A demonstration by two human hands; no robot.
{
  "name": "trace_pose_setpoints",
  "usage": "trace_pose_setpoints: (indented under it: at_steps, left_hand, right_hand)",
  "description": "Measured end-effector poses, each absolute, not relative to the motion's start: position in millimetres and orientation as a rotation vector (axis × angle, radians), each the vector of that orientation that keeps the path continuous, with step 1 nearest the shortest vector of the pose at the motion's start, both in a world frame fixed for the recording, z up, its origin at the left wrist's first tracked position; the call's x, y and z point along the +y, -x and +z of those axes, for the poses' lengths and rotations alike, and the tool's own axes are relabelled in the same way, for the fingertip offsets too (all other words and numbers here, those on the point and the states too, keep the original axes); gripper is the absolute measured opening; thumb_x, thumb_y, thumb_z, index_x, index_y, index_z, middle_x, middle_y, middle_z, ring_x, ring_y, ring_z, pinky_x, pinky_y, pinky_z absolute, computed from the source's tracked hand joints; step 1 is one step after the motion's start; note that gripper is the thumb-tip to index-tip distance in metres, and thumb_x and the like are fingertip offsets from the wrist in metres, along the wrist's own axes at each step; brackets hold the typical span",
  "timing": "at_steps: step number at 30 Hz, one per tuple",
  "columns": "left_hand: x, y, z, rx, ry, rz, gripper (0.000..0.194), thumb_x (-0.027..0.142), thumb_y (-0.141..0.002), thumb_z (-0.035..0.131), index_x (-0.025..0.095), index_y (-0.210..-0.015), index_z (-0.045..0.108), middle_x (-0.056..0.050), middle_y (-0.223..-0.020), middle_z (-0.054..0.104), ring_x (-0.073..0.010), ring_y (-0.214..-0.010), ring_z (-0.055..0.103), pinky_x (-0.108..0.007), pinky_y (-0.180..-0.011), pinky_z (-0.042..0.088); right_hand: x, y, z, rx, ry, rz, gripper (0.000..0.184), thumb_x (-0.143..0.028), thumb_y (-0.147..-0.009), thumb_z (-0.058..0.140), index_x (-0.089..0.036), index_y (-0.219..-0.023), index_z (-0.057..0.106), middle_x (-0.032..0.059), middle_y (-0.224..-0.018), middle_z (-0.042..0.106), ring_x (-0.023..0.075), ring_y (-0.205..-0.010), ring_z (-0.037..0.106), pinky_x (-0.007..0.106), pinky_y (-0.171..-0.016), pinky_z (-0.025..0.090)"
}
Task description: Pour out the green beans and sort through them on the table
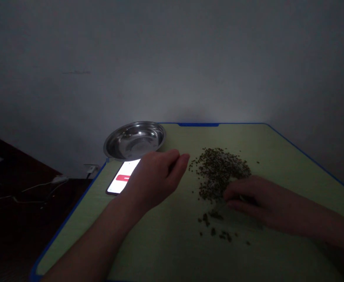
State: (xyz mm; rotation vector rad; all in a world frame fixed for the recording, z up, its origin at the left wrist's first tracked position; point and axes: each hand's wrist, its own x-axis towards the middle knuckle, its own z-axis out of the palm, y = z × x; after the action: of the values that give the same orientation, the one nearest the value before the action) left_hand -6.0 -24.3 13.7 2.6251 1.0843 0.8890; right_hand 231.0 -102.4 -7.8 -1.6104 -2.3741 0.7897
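A pile of small brown and whitish grains (217, 166) is spread on the pale green tabletop (166, 243), right of centre. My right hand (249, 197) rests at the pile's near right edge, thumb and fingers pinched together; whatever is between them is hidden. In front of that hand lie several small dark clumps (225, 235), apart from the pile. My left hand (160, 176) is held closed to the left of the pile, over part of a lit phone (119, 182). I cannot make out what it holds, if anything.
A shiny metal bowl (108, 147) stands at the table's back left corner, behind the phone. Blue edging (309, 156) borders the table, and a grey wall (172, 62) rises behind it. On the left, white cables (33, 188) run near the dark floor.
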Motion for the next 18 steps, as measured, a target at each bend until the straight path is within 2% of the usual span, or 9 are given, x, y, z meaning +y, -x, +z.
trace_pose_setpoints:
  at_steps: [18]
  left_hand:
    - [-25,5,14,1.085,-2.642,0.887,0.041,0.032,-0.092,0.043,0.017,-0.055,0.036,0.007,-0.046,0.029,-0.0069,-0.043,0.028,-0.027,-0.048,0.017]
  right_hand:
    - [-102,-220,-15,-2.339,1.574,0.668,0.022,-0.037,-0.090,0.049,-0.024,-0.086,0.067,-0.0001,-0.078,0.068,0.0143,-0.069,0.059,0.027,-0.063,0.040]
